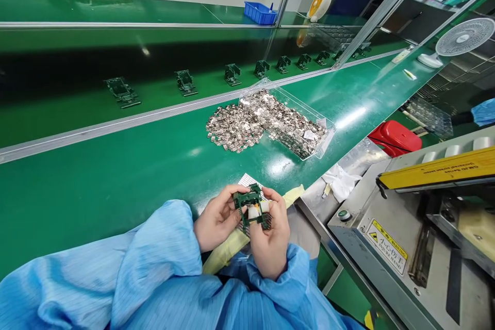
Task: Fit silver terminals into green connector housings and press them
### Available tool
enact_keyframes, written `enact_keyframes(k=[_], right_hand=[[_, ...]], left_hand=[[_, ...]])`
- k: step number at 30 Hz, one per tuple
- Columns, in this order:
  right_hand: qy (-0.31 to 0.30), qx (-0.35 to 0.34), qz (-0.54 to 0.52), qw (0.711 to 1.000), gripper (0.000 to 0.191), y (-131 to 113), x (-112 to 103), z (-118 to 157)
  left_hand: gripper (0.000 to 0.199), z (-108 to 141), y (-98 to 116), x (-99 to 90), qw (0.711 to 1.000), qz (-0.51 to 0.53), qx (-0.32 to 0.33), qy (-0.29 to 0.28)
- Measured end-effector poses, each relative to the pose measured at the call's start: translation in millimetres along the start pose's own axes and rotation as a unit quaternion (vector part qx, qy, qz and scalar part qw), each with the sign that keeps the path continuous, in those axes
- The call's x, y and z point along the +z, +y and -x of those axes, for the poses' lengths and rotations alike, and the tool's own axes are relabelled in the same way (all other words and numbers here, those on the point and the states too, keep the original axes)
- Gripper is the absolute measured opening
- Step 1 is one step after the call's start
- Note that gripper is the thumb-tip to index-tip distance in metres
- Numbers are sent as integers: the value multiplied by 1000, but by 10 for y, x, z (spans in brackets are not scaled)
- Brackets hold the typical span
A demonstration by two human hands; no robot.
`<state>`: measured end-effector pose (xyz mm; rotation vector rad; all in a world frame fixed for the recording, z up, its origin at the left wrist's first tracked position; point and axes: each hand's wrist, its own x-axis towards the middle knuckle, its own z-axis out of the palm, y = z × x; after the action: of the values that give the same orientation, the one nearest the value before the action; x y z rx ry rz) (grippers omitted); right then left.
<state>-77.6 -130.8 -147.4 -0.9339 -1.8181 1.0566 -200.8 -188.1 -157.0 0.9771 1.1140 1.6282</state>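
A dark green plastic frame is held between both hands, low in the middle of the head view. My left hand grips its left side with thumb and fingers. Around its right side, my right hand is closed, with a small whitish piece by the thumb. Beyond the hands, a pile of small metal pieces lies on the green table. More of these pieces fill a clear tray beside the pile.
Several green frames stand in a row on the strip behind the metal rail. A grey machine with a yellow bar is at the right, near a red stool. A blue basket sits at the back.
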Motion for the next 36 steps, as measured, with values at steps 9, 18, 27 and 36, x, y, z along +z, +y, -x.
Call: enact_keyframes(k=[9, 18, 27, 36], right_hand=[[-43, 132, -120, 983, 14, 10, -40, 30], [-50, 210, -196, 956, 17, 25, 11, -31], [-43, 216, -237, 946, 20, -79, 18, -60], [-27, 201, -246, 948, 21, -72, 2, 46]], left_hand=[[31, -15, 7, 11, 998, 20, -34, 47], [42, -54, 14, -18, 992, 77, -90, 45], [36, 12, 3, 11, 995, 18, -65, 71], [30, 83, 176, 90, 995, -32, -65, 63]])
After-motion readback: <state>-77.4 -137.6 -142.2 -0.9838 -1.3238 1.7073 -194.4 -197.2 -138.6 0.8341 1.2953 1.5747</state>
